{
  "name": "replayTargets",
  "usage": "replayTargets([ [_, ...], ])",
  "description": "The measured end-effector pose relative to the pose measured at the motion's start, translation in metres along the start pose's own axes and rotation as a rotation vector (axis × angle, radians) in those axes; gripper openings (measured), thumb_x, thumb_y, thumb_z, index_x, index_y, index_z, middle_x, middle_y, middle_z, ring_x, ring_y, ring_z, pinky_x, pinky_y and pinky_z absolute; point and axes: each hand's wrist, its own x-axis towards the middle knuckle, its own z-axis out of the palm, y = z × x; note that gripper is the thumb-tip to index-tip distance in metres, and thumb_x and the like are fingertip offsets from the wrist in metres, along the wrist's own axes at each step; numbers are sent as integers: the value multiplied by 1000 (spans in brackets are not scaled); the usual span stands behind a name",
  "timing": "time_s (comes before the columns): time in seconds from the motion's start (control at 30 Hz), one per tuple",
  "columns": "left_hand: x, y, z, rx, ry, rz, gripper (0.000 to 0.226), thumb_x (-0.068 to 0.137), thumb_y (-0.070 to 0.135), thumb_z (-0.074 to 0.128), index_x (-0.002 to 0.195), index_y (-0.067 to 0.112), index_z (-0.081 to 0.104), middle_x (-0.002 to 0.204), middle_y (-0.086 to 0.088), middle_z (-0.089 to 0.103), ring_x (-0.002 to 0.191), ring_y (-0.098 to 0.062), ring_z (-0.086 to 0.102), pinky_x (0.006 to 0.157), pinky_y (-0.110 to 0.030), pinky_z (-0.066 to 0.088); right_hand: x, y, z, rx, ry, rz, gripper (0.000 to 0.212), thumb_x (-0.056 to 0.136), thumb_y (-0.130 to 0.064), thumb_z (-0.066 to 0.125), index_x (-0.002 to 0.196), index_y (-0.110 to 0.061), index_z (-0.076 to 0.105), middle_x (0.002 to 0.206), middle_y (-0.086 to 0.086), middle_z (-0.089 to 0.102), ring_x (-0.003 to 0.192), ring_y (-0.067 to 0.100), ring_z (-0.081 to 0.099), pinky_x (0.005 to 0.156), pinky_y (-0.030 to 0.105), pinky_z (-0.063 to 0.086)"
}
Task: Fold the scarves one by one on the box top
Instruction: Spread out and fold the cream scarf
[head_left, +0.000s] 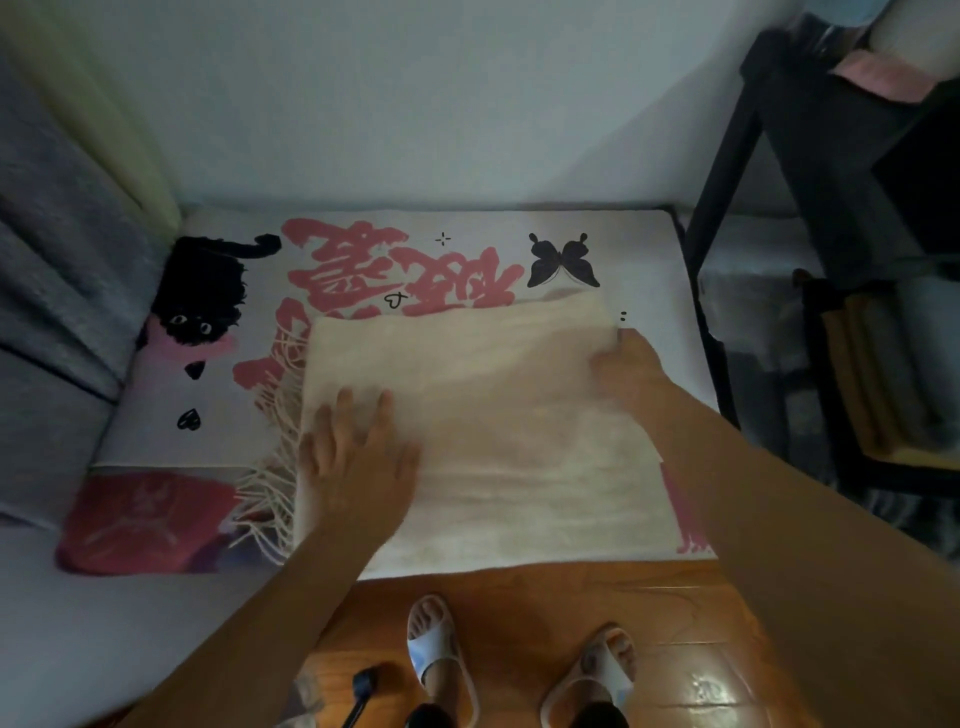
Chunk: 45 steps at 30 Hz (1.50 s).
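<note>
A: What does the scarf (498, 431) look like from the head camera?

B: It is a cream, softly textured cloth lying folded into a broad rectangle across the middle of the frame, on the box top (363, 228). A tasselled fringe (270, 467) spills off its left edge, at the lower left of the cloth.

A: And the hands?

B: The left hand (358, 462) lies flat on the scarf's left part, near the fringe, fingers (343, 405) straight and spread wide, pressing the cloth. The right hand (628, 369) is at the scarf's upper right corner; its fingers curl round the edge there and hold the cloth. It is blurred, so finer detail cannot be told.

A: What is the surface under it?

B: The box top is white, printed with large pink characters (395, 265) at centre top, a black cat (202, 296) at the upper left, and a black butterfly (563, 262) to the upper right of the scarf. The box's front face shows red at the lower left.

A: And the room?

B: A grey sofa (57, 270) at the left edge, a pale wall (415, 93) across the top, a dark shelf frame (737, 171) on the right. At the bottom, a wooden floor (519, 597) and the person's two feet in white slippers (441, 649).
</note>
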Motion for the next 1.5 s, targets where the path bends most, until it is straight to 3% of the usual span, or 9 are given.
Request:
replayTargets([
  [0.13,-35,-34,1,-365,-2,-481,58,91,28,57,143,21,33,144,-15,36,127,-41,40,103,-60,38,-2,15,1,-78,146,-90,53,97,-17,49,148,-15,36,139,19,46,124,38,49,99,44,45],
  [0.3,-65,-59,-9,-642,-160,-609,28,91,22,65,113,5,63,96,-15,69,90,-35,65,78,-40,49,-98,58,18,-297,205,-369,62,91,-15,57,149,-12,36,146,20,34,130,42,33,107,52,36],
  [0.47,-60,-51,-42,-1382,-330,-838,9,96,13,60,101,9,66,93,-10,70,86,-28,66,81,-46,56,-210,56,79,-502,-104,-938,80,87,-49,56,155,-23,23,157,10,28,145,33,21,120,53,22],
  [0.57,-58,-51,-50,-1624,-440,-933,15,96,7,55,108,11,63,104,-13,71,98,-31,66,89,-51,55,-231,48,118,-699,-222,-977,97,89,-52,60,159,-30,-3,166,9,6,153,33,0,124,50,4],
  [0.77,-73,-59,-26,-1063,-350,-730,17,97,20,57,111,15,64,114,-11,65,92,-20,63,79,-40,59,-203,67,88,-829,65,-804,80,65,3,57,143,-9,44,136,16,48,125,37,42,117,51,29],
  [1.07,-73,-57,-26,-562,-321,-493,31,94,30,61,119,11,60,103,-10,65,92,-31,61,76,-38,47,-166,126,-15,-995,201,-396,38,75,8,71,106,-4,54,90,13,51,68,34,54,61,45,51],
  [1.2,-80,-34,-35,-44,-39,-200,55,81,36,72,124,13,46,116,-18,54,107,-41,56,81,-50,48,-174,108,-9,-1074,143,-304,56,75,1,71,126,-6,52,119,21,50,94,41,57,78,50,54],
  [1.3,-56,-4,-25,9,24,132,58,90,45,62,140,19,48,141,-14,43,132,-38,40,105,-54,40,-185,81,-5,-1067,84,-300,77,90,-12,55,157,-13,16,163,22,7,144,49,19,117,54,25],
  [1.5,-7,43,33,108,-65,373,63,99,55,34,156,30,33,164,-12,27,151,-39,22,118,-60,19,-115,24,68,-788,-66,-818,59,104,-43,13,159,-24,10,168,7,0,154,30,-10,125,52,4],
])
